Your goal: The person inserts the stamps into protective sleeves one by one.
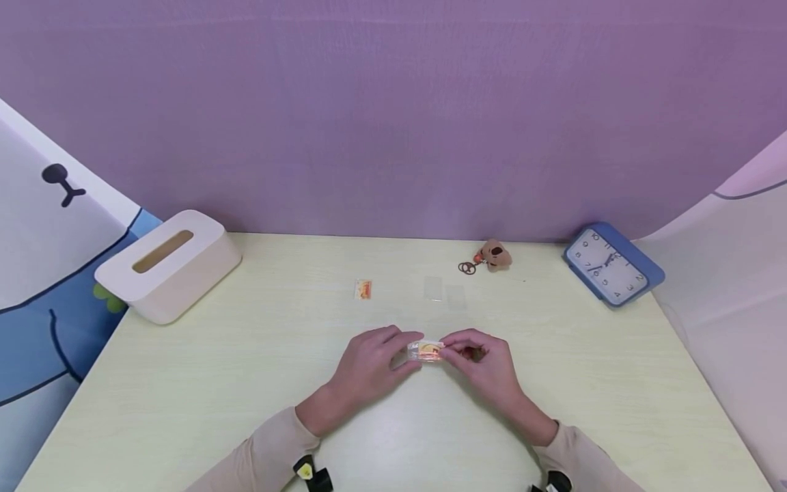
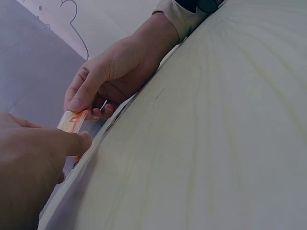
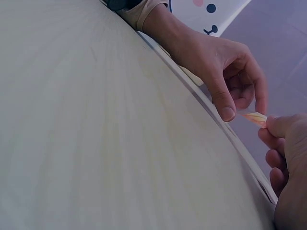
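A small clear plastic packet (image 1: 425, 350) with an orange and yellow print is held between both hands, close over the table. My left hand (image 1: 375, 362) has its thumb and index finger around the packet's clear left end. From the other side my right hand (image 1: 482, 362) pinches the right end between thumb and fingertips, with its other fingers curled. In the left wrist view the printed face of the packet (image 2: 73, 121) shows between the hands. Beyond them lie a small orange-printed packet (image 1: 363, 290) and two flat transparent pieces, the left one (image 1: 433, 288) plainer to see.
At the back left stands a white tissue box (image 1: 203, 273) with a slotted top. A brown animal keychain (image 1: 494, 255) lies at the back, and a blue clock (image 1: 609, 265) stands at the back right. Behind the pale table (image 1: 215, 383) is a purple backdrop (image 1: 393, 123).
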The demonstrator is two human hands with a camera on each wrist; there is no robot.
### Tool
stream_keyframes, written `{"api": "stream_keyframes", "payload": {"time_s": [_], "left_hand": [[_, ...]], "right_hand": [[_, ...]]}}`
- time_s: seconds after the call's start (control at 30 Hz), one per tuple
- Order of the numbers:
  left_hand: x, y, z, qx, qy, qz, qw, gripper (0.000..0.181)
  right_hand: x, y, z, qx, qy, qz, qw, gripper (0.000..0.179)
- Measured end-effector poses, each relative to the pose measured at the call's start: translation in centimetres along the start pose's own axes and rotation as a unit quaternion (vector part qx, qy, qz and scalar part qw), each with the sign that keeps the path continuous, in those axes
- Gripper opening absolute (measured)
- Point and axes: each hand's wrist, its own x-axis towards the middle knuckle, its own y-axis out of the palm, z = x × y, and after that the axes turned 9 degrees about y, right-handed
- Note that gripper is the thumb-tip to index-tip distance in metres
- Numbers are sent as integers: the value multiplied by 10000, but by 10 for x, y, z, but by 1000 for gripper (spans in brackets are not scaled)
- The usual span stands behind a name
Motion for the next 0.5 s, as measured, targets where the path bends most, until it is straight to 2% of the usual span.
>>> {"api": "stream_keyframes", "payload": {"time_s": [0.17,0.33,0.5], "left_hand": [[0,0,0,-62,-46,-31,10000,48],[1,-1,-3,-333,-372,-34,9987,45],[0,0,-3,-476,-591,-183,9970,45]], "right_hand": [[0,0,2,63,58,-8,10000,17],[0,-1,1,-11,95,-145,9998,13],[0,-1,1,14,70,-248,9997,10]]}}
